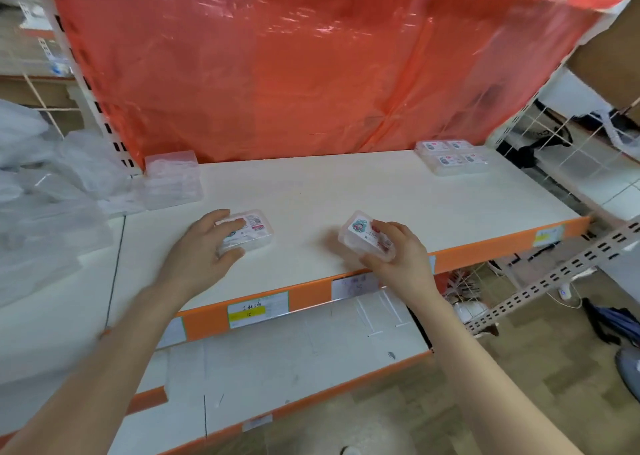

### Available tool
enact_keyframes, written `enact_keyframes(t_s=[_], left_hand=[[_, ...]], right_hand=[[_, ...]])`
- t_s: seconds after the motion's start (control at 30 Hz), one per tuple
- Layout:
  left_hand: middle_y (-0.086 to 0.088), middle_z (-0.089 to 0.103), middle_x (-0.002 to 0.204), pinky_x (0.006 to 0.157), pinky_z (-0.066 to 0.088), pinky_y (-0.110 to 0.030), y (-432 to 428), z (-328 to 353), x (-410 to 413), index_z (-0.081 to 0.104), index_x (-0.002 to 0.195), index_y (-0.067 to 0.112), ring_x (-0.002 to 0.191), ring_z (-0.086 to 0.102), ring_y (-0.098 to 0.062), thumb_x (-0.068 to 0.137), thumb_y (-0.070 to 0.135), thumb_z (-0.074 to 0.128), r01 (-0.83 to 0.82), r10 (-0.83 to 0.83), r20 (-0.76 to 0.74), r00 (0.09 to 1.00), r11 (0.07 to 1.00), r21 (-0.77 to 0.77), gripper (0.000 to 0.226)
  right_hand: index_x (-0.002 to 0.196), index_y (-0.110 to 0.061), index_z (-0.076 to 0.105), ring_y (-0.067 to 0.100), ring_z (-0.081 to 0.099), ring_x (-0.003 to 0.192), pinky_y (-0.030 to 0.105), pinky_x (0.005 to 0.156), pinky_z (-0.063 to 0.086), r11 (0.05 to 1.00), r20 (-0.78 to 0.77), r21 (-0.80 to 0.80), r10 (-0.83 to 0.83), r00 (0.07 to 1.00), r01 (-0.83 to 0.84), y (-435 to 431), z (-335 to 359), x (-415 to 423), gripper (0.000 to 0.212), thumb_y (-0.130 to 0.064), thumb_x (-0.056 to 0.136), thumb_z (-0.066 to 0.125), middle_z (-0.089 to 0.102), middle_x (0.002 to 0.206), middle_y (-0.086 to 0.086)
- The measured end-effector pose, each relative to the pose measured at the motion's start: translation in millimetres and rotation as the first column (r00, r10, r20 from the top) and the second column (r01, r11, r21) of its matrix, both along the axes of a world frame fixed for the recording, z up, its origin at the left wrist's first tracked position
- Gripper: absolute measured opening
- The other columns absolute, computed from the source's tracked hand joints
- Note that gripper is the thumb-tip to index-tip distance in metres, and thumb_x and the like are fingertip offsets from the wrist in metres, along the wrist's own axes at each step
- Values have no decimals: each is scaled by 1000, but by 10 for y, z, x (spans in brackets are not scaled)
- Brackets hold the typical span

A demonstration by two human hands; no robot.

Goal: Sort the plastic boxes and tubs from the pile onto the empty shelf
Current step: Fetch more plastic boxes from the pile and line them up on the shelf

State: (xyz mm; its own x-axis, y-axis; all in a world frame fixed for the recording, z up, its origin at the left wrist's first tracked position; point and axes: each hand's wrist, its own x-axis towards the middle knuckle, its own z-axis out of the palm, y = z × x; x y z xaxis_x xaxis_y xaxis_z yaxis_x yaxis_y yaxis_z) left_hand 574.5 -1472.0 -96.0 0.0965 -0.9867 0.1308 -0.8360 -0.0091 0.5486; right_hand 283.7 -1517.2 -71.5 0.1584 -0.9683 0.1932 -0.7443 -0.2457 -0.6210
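now: white shelf [346,191], one box per hand
clear tubs [173,180] piled far left; left hand [204,246] grips labelled box [251,234] flat on shelf; right hand [394,252] grips tilted box [362,234] near front edge; four boxes [450,158] back right.

The small boxes [247,232] were clear glossy plastic with paper labels. The shelf [346,194] board looked smooth, matt white. Behind hung shiny, wrinkled red plastic sheeting [277,66].
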Motion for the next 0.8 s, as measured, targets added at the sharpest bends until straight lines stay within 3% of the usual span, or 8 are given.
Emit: enact_keyframes(t_s=[0.13, 0.23, 0.3, 0.4, 0.5, 0.57, 0.8], left_hand=[[-12, 44, 139, 103, 31, -34, -125, 84, -476, 58, 124, 11, 124, 44, -32, 85, 22, 63, 34, -34, 20, 999, 999, -30, 41], [-11, 43, 139, 103, 31, -33, -267, 117, -988, 57, 125, 14, 125, 43, -31, 76, 37, 48, 79, -79, 9, 997, 997, -7, 55], [-9, 42, 141, 103, 30, -32, -372, 113, -1341, 56, 126, 16, 126, 42, -30, 75, 48, 42, 109, -109, 9, 994, 994, -6, 62], [-7, 39, 143, 103, 30, -31, -510, 95, -1837, 53, 129, 18, 127, 39, -27, 69, 60, 25, 156, -156, 17, 988, 988, -9, 78], [-4, 36, 145, 103, 29, -29, -635, 116, -2281, 50, 131, 20, 130, 36, -24, 73, 57, 29, 154, -154, 11, 988, 988, -9, 72], [-3, 34, 145, 102, 28, -28, -724, 122, -2529, 49, 132, 19, 131, 34, -24, 78, 46, 36, 150, -150, 2, 989, 989, -12, 62], [-3, 33, 146, 102, 29, -29, -1020, 125, -3103, 49, 132, 19, 131, 32, -24, 78, 43, 35, 173, -173, -3, 985, 985, 18, 61]], right_hand=[[121, -5, 59, 27, 52, 108, 22, 85, 35, 1000, 22, -12, 6, 1000, -6, -126, 12, -405, 51, -9, 72, 74, 56, 119, 11], [121, -5, 58, 27, 52, 108, 18, 82, 32, 1000, 20, -11, 23, 1000, -23, -243, 57, -801, 52, -11, 72, 75, 56, 119, 11], [122, -6, 58, 26, 53, 108, 16, 79, 30, 999, 3, -20, 32, 999, -32, -323, 90, -1081, 56, -27, 71, 72, 57, 119, 11], [121, -8, 59, 24, 54, 106, 16, 77, 30, 998, -16, -49, 30, 999, -31, -447, 105, -1508, 76, -54, 62, 51, 58, 118, 9], [122, -7, 58, 26, 54, 108, 19, 78, 32, 999, -34, -40, 9, 999, -10, -571, 104, -1924, 57, -32, 73, 71, 57, 119, 10], [123, -6, 57, 26, 54, 108, 19, 79, 32, 999, -44, -41, 6, 999, -7, -642, 92, -2166, 51, -19, 76, 74, 57, 120, 10], [122, -8, 57, 24, 51, 110, 25, 87, 36, 999, -11, -37, -31, 999, 31, -912, 18, -2634, 49, -16, 76, 72, 55, 120, 8]])
